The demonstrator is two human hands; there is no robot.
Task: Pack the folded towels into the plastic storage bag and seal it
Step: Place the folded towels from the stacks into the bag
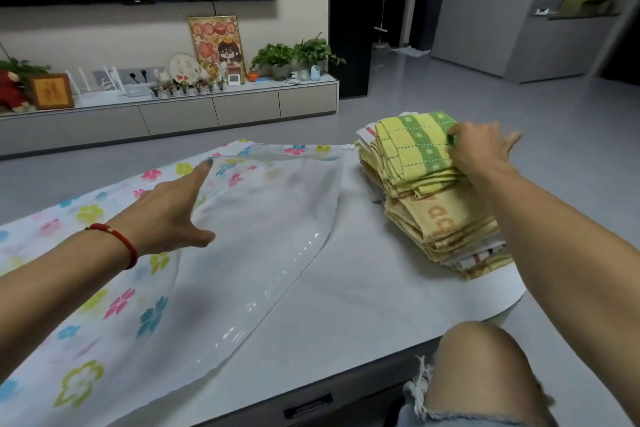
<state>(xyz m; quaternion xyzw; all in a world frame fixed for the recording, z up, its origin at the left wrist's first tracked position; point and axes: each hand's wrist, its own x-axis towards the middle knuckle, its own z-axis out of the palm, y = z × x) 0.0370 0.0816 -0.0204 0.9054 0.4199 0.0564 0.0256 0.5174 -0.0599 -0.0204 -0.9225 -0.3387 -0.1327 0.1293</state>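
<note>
Gripping the upper towels, my right hand sits on the far right side of the towel stack — thumb pressed onto the green-and-yellow checked towel on top, fingers wrapped round the far edge where I cannot see them fully. My left hand is spread, with the forefinger stretched up under the clear upper layer of the plastic storage bag and lifting it at the mouth, the thumb pointing right beneath the film. A red cord bracelet circles that wrist.

The bag lies flat on the white table, its flower-printed part running away to the left, its open mouth curving toward the towels. The stack stands just beside that mouth on the table's right end, outside the bag — yellow and tan towels piled high, a few striped ones near the bottom. My bare knee shows below the table edge.
</note>
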